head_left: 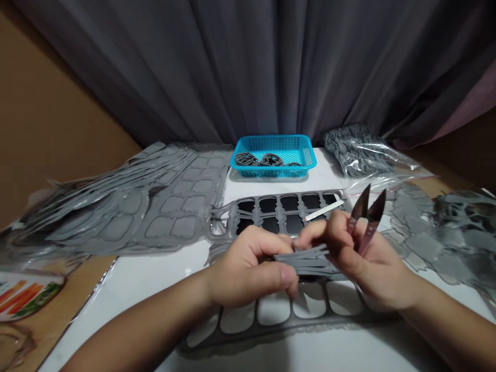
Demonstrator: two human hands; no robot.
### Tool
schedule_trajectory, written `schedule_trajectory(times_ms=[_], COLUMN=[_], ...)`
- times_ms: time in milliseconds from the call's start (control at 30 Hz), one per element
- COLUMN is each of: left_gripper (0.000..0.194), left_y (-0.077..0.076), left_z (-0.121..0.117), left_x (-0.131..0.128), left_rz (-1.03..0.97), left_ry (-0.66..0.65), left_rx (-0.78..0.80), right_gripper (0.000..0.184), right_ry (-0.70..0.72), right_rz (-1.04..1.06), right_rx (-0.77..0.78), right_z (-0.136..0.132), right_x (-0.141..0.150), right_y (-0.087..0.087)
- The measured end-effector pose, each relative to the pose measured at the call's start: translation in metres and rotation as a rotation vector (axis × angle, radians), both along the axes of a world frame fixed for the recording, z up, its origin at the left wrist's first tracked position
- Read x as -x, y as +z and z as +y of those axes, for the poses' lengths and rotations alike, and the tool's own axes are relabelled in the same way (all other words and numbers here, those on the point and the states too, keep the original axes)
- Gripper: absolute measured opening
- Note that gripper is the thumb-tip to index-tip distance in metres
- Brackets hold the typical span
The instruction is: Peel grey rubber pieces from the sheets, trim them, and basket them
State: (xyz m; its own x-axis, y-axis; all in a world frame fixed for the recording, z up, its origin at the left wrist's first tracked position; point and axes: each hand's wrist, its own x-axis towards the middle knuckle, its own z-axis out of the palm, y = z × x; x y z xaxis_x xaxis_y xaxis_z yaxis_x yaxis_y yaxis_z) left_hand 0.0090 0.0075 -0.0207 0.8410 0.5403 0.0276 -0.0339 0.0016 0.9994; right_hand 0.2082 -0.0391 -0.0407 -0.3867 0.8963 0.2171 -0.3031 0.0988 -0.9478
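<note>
- The person's left hand (248, 268) is closing on a bundle of thin grey rubbery strips (306, 262), pinching it between thumb and fingers.
- The right hand (360, 253) is gripping the same bundle's other end while also holding a pair of steel thread snips (366, 213), whose pointed blades are standing apart and aiming up and away.
- The bundle is hanging between both hands, just above a flat grey moulded frame with rounded rectangular openings (273, 324), which is lying on a glossy white tabletop (124, 281).
- A matching grey frame (282, 213) is lying farther off, with a slim white strip (323, 211) resting across it.
- A stack of matte grey moulded sheets (127, 206) is spreading across the left side, and a loose heap of grey sheets (445, 232) is lying at right.
- A bright blue perforated plastic basket (273, 155) is holding coiled grey pieces (258, 160) at the far edge.
- A clear plastic bag of crumpled grey pieces (356, 152) is sitting far right.
- A printed orange-and-green packet (27, 294) is showing at the left edge, with no legible writing.
</note>
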Motion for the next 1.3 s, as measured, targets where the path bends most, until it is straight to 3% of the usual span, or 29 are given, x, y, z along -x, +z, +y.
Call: schedule_trajectory(times_ms=[233, 400, 533, 800, 1300], left_gripper=[0.025, 0.021, 0.027, 0.036, 0.050], left_y=[0.003, 0.002, 0.000, 0.001, 0.001], left_z=[-0.001, 0.000, 0.000, -0.002, -0.005], left_x=[0.000, -0.001, -0.001, -0.005, -0.007], left_rz=[0.044, 0.035, 0.038, 0.006, 0.048], left_ry=[0.115, 0.142, 0.148, 0.141, 0.098], left_rx=[-0.125, -0.232, -0.276, -0.350, -0.356], right_gripper=[0.040, 0.057, 0.045, 0.042, 0.042], right_ry=[-0.167, -0.253, -0.400, -0.532, -0.570], right_rz=[-0.673, -0.860, -1.050, -1.134, -1.112], right_rx=[-0.442, -0.628, -0.801, -0.941, -1.000], right_z=[0.008, -0.004, -0.007, -0.007, -0.005], right_x=[-0.034, -0.031, -0.024, -0.018, -0.015], right_y=[0.020, 0.034, 0.034, 0.027, 0.024])
